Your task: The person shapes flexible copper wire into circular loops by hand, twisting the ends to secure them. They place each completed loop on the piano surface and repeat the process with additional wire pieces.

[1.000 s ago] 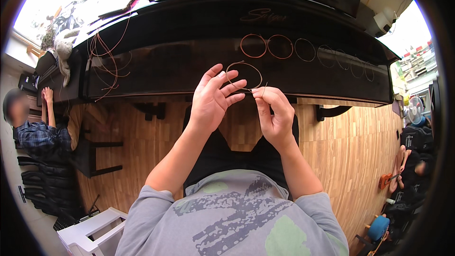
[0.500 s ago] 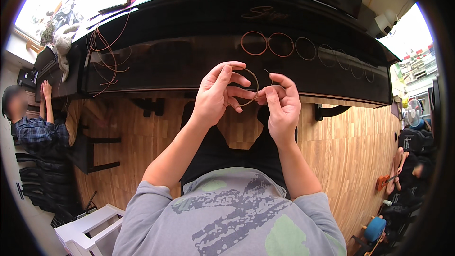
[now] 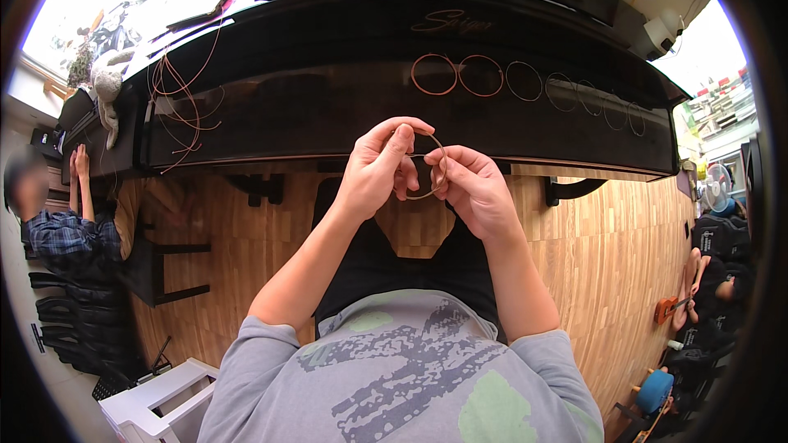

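Together, two hands point(image 3: 373, 171), one coil point(image 3: 441, 145), two copper loops point(image 3: 457, 75)

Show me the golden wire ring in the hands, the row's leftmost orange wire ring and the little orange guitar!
Golden wire ring point(image 3: 442, 145): head view, upper right edge.
Leftmost orange ring point(image 3: 435, 95): head view, lower edge.
Little orange guitar point(image 3: 664, 310): head view, body.

The wire coil point(image 3: 443, 148) looks metallic, the black piano point(image 3: 312, 127) glossy.

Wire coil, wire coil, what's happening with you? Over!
Left hand gripping wire coil. Right hand pinching its right side. Coil looped, held between hands. Copper-coloured rings beyond, apart from both hands.
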Demonstrator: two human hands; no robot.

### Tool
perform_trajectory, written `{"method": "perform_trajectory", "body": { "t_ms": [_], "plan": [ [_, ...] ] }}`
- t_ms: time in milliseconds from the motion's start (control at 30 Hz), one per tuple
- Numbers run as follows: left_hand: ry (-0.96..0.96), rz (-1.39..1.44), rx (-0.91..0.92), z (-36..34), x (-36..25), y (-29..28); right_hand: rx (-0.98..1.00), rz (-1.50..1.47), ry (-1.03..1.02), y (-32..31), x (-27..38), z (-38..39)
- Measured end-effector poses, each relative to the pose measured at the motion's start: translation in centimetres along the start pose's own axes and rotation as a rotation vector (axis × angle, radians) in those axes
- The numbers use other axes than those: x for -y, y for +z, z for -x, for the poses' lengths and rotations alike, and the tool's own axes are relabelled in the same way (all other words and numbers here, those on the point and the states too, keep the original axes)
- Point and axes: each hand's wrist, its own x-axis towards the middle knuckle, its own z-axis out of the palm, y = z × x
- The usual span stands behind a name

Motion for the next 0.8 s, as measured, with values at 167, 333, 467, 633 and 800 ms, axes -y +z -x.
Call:
{"method": "perform_trajectory", "body": {
  "t_ms": [167,333,467,633,800],
  "plan": [
    [-0.070,0.048,0.083,0.0,0.5,0.0,0.187,-0.139,0.018,-0.3,-0.5,0.1],
    [-0.145,0.008,0.069,0.5,0.3,0.5,0.245,-0.170,0.004,-0.2,-0.7,0.2],
    [-0.081,-0.077,0.013,0.5,-0.2,0.6,0.171,-0.133,0.001,-0.3,-0.2,0.5],
    [0.078,-0.218,-0.105,0.4,-0.2,0.4,0.033,0.048,-0.127,-0.2,0.9,0.8],
    [0.098,-0.291,-0.128,0.9,-0.4,1.0,-0.098,0.334,-0.197,1.5,1.0,1.1]
  ]
}}
